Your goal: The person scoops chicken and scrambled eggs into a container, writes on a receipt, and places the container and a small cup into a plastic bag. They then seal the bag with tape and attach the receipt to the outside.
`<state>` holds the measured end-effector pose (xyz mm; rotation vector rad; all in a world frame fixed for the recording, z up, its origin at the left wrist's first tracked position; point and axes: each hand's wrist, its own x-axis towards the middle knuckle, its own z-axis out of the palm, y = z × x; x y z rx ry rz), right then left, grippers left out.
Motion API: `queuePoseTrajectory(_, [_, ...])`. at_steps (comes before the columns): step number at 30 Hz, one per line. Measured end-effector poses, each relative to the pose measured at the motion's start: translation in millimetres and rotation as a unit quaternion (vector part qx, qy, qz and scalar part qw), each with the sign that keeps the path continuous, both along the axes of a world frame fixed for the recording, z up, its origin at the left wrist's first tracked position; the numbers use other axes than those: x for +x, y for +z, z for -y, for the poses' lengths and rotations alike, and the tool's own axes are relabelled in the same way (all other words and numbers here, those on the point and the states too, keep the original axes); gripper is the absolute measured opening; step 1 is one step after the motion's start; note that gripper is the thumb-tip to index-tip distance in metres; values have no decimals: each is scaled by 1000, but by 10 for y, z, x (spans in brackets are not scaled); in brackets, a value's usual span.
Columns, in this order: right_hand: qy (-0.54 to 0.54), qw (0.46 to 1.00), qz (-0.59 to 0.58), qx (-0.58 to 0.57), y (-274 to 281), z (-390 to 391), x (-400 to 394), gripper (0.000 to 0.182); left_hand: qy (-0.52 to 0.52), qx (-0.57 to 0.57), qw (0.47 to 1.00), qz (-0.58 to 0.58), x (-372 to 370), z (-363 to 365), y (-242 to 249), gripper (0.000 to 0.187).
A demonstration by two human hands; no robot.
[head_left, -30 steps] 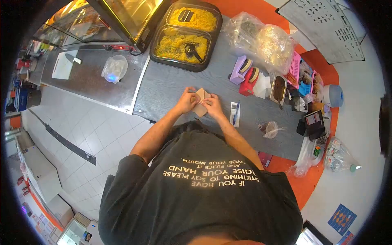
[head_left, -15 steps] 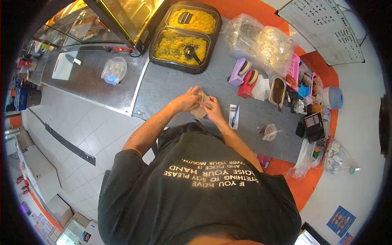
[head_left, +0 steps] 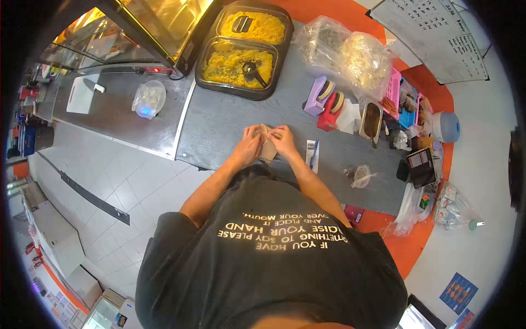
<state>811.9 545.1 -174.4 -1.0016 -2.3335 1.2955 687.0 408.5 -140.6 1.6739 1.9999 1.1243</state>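
Over the near edge of the dark grey table, my left hand (head_left: pixel 251 142) and my right hand (head_left: pixel 282 141) pinch the top of a small brown paper packet (head_left: pixel 268 152) between them. Fingers of both hands are closed on its upper edge and partly hide it. What is inside, if anything, does not show. A printed slip (head_left: pixel 309 147) with a blue pen (head_left: pixel 314 156) on it lies just right of my right hand.
A black tray (head_left: pixel 204 83) of yellow rice with a black spoon stands ahead. Purple (head_left: pixel 316 94) and red tape dispensers (head_left: pixel 331 109), a metal container (head_left: pixel 371 123) and a clear plastic bag (head_left: pixel 361 176) are to the right. A glass warming cabinet (head_left: pixel 159 33) stands left.
Both hands have drawn nearer my body and closer around the top of the paper packet. My left hand has turned, its fingers now pointing more forward. The view has shifted slightly.
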Motion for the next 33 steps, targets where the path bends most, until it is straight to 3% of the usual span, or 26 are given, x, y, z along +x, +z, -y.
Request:
queuePoseTrajectory(2, [-1, 996, -20, -92, -29, -57, 7, 19, 7, 7, 1000, 1, -28, -37, -8, 16])
queuePoseTrajectory(6, [31, 992, 70, -96, 158, -137, 95, 24, -34, -60, 996, 55, -94, -103, -34, 17])
queuePoseTrajectory(8, [52, 982, -80, -161, 71, -136, 283, 29, 31, -46, 991, 122, -89, -95, 68, 23])
queuePoseTrajectory(10, [-48, 995, -82, 19, 246, -39, 628, 25, 45, -38, 995, 78, -129, -113, -88, 29])
queuePoseTrajectory(12, [-175, 973, -26, 151, 290, -4, 1114, 19, 9, -13, 979, 204, -207, -119, -261, 35])
queuePoseTrajectory(13, [-250, 947, 14, 203, 138, 16, 1397, 17, 40, -43, 958, 282, -195, -125, -390, 39])
queuePoseTrajectory(15, [-392, 916, 81, 33, -244, 44, 1934, 19, 29, -97, 936, 337, -165, -238, -130, 41])
queuePoseTrajectory(16, [-395, 915, 80, 33, -292, 48, 2026, 19, 23, -151, 908, 391, -146, -302, -49, 42])
queuePoseTrajectory(19, [-287, 943, 156, 64, -214, 106, 2115, 26, -64, -123, 937, 322, -90, -575, -117, 44])
queuePoseTrajectory(23, [-295, 938, 182, 22, -323, 52, 1995, 21, -87, -187, 955, 215, 55, -758, 174, 42])
queuePoseTrajectory(26, [-289, 931, 206, 85, -246, -15, 2004, 21, -9, -107, 987, 117, 190, -633, 273, 36])
queuePoseTrajectory(27, [-288, 932, 203, 86, -95, -33, 1990, 21, 31, -33, 995, 87, 218, -549, 303, 33])
queuePoseTrajectory(28, [-316, 929, 170, 90, 207, -46, 1941, 21, 73, 42, 995, 56, 229, -473, 331, 31])
queuePoseTrajectory(30, [-337, 927, 137, 89, 555, -61, 1824, 22, 114, 56, 991, 47, 250, -261, 355, 29])
queuePoseTrajectory(31, [-363, 931, -40, -16, 636, -69, 1712, 21, 150, 69, 985, 41, 269, -163, 372, 27])
queuePoseTrajectory(32, [-374, 895, -213, -122, 714, -62, 1599, 20, 154, 66, 985, 39, 298, -83, 384, 27])
queuePoseTrajectory(33, [-346, 874, -274, -200, 883, -22, 1448, 18, 166, 85, 982, 36, 338, -22, 422, 24])
